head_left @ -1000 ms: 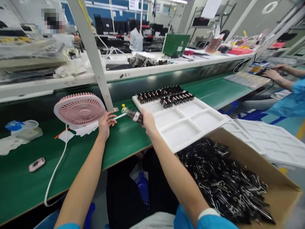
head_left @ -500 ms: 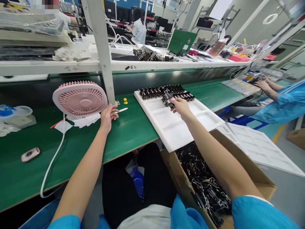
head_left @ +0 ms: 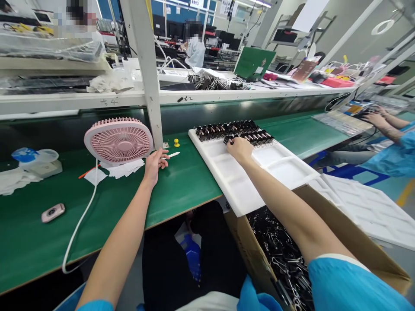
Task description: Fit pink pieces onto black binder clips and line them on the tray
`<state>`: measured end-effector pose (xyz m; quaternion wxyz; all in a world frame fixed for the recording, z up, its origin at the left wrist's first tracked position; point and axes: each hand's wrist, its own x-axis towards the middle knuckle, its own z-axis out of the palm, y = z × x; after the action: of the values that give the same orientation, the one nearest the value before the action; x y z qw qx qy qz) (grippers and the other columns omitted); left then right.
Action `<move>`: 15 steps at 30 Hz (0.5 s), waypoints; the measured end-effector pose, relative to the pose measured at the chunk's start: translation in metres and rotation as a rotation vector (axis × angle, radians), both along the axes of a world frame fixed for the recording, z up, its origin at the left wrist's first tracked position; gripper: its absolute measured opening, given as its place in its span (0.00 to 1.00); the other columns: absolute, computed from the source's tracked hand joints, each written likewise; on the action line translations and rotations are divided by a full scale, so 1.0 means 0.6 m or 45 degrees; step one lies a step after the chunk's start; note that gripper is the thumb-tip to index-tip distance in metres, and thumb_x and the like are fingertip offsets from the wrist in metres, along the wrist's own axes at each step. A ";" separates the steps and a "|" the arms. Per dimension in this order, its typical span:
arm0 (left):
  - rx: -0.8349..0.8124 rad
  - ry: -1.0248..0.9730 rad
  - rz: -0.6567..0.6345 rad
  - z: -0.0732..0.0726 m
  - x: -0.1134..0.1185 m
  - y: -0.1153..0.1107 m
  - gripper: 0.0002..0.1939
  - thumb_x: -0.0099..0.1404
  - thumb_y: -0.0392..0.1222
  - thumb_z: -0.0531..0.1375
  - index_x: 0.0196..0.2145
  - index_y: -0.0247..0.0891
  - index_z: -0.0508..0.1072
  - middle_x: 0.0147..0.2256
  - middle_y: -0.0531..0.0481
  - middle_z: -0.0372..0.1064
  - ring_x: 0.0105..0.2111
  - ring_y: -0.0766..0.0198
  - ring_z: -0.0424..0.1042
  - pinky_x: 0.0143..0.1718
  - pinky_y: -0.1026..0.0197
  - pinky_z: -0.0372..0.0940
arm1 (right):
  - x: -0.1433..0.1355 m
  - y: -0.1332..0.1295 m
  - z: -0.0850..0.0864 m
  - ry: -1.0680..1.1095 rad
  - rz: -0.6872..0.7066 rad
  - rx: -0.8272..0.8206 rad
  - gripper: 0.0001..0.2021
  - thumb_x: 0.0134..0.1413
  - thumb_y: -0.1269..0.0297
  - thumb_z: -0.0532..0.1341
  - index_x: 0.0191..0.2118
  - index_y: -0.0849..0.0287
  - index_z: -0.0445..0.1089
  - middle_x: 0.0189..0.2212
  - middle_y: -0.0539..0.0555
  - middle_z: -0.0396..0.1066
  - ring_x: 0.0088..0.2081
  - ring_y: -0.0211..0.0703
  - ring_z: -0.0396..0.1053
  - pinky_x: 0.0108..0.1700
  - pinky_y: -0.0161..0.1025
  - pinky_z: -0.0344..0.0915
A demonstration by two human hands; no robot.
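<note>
Carton (head_left: 359, 248): cardboard, open-topped, below the counter's near edge; holds a heap of loose black clips (head_left: 287, 261) with wire handles.
Spare trays (head_left: 369, 205): white, beyond the carton, right of the tray in use.
Counter (head_left: 188, 185): green; through my head camera its near edge runs slantwise.
Pink gadget (head_left: 53, 213): flat, toward the counter's near left.
Left hand (head_left: 154, 167): above the counter, fingers loosely curled on a slim white stick (head_left: 174, 154), pointed end outward.
Foam tray (head_left: 207, 162): white, compartmented, near corner jutting past the counter's near edge.
Right hand (head_left: 240, 149): over the tray, fingers pinched on a black clip (head_left: 228, 140) at the nearer row's left end.
Racked clips (head_left: 227, 128): close rows along the tray's far end; nearer compartments show white floor. I judge the smaller share filled.
Fan (head_left: 125, 144): pink, beside the post (head_left: 152, 86).
Yellow knob (head_left: 177, 143): between post and tray.
Shelf (head_left: 119, 101): white, behind the counter's far edge; carries a green case (head_left: 254, 64).
Co-worker (head_left: 391, 149): blue sleeves, farther right.
Seated person (head_left: 195, 52): pale top, by dark monitors.
</note>
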<state>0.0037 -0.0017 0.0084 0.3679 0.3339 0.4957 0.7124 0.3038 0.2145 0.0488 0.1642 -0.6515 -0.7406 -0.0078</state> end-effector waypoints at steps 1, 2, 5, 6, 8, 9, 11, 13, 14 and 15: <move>0.000 0.001 -0.003 -0.001 0.000 0.000 0.32 0.62 0.68 0.68 0.43 0.33 0.80 0.32 0.45 0.75 0.22 0.68 0.70 0.21 0.65 0.55 | -0.002 0.003 -0.002 -0.024 0.013 0.000 0.17 0.69 0.58 0.57 0.44 0.62 0.81 0.44 0.67 0.79 0.49 0.63 0.76 0.50 0.49 0.68; -0.002 0.001 -0.006 -0.002 -0.001 0.001 0.32 0.62 0.68 0.68 0.43 0.33 0.80 0.33 0.45 0.75 0.22 0.68 0.70 0.21 0.65 0.55 | -0.003 0.006 -0.003 -0.041 0.027 -0.001 0.17 0.69 0.58 0.57 0.44 0.62 0.81 0.44 0.67 0.79 0.49 0.64 0.76 0.50 0.50 0.68; -0.005 0.003 -0.005 -0.003 -0.002 0.002 0.32 0.62 0.68 0.68 0.43 0.33 0.80 0.33 0.45 0.75 0.23 0.68 0.69 0.21 0.65 0.55 | -0.005 0.014 -0.003 -0.051 0.058 0.013 0.17 0.70 0.58 0.57 0.47 0.62 0.80 0.50 0.67 0.76 0.51 0.62 0.75 0.52 0.50 0.68; -0.005 0.005 -0.004 -0.003 -0.002 0.002 0.32 0.62 0.68 0.68 0.43 0.33 0.80 0.33 0.45 0.75 0.23 0.68 0.69 0.21 0.65 0.55 | -0.005 0.015 -0.003 -0.049 0.066 0.019 0.16 0.70 0.58 0.57 0.49 0.61 0.79 0.52 0.67 0.75 0.51 0.62 0.74 0.52 0.50 0.68; -0.008 0.011 -0.003 -0.002 -0.001 0.002 0.32 0.62 0.68 0.68 0.43 0.33 0.80 0.33 0.45 0.75 0.23 0.67 0.69 0.22 0.65 0.55 | -0.006 0.018 -0.005 -0.047 0.077 0.006 0.15 0.70 0.59 0.57 0.49 0.61 0.78 0.54 0.66 0.73 0.51 0.61 0.74 0.53 0.50 0.68; -0.012 0.016 -0.005 -0.001 -0.001 0.001 0.32 0.62 0.69 0.68 0.43 0.33 0.80 0.33 0.45 0.75 0.23 0.67 0.69 0.22 0.65 0.55 | -0.007 0.018 -0.005 -0.051 0.085 -0.009 0.15 0.70 0.59 0.58 0.50 0.61 0.78 0.54 0.66 0.73 0.52 0.61 0.73 0.53 0.50 0.68; -0.021 0.024 -0.009 0.000 -0.001 0.000 0.32 0.62 0.69 0.68 0.43 0.33 0.79 0.33 0.45 0.75 0.23 0.67 0.69 0.22 0.65 0.56 | -0.010 0.015 -0.006 -0.059 0.106 -0.036 0.14 0.68 0.58 0.60 0.50 0.60 0.77 0.54 0.66 0.72 0.52 0.61 0.73 0.54 0.51 0.68; -0.023 0.030 -0.011 0.000 -0.002 -0.001 0.32 0.62 0.69 0.68 0.43 0.33 0.79 0.33 0.45 0.75 0.23 0.67 0.69 0.22 0.64 0.56 | -0.008 0.008 -0.003 -0.038 0.120 -0.039 0.16 0.67 0.55 0.61 0.51 0.60 0.77 0.54 0.66 0.71 0.51 0.61 0.73 0.53 0.51 0.69; -0.021 0.032 -0.011 0.000 -0.002 -0.002 0.32 0.62 0.69 0.68 0.43 0.33 0.79 0.33 0.45 0.75 0.23 0.67 0.69 0.22 0.64 0.57 | -0.003 0.001 0.001 -0.007 0.129 -0.019 0.17 0.66 0.53 0.62 0.52 0.59 0.76 0.55 0.66 0.71 0.50 0.61 0.73 0.53 0.52 0.69; -0.019 0.034 -0.009 0.001 -0.003 -0.002 0.32 0.62 0.69 0.68 0.43 0.33 0.79 0.33 0.45 0.74 0.23 0.67 0.69 0.22 0.64 0.57 | 0.006 -0.007 0.007 0.040 0.145 0.020 0.19 0.66 0.51 0.62 0.52 0.59 0.76 0.55 0.66 0.71 0.50 0.61 0.73 0.53 0.52 0.69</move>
<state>0.0021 -0.0029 0.0087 0.3662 0.3423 0.5046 0.7029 0.3076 0.2105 0.0530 0.1810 -0.6070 -0.7738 0.0059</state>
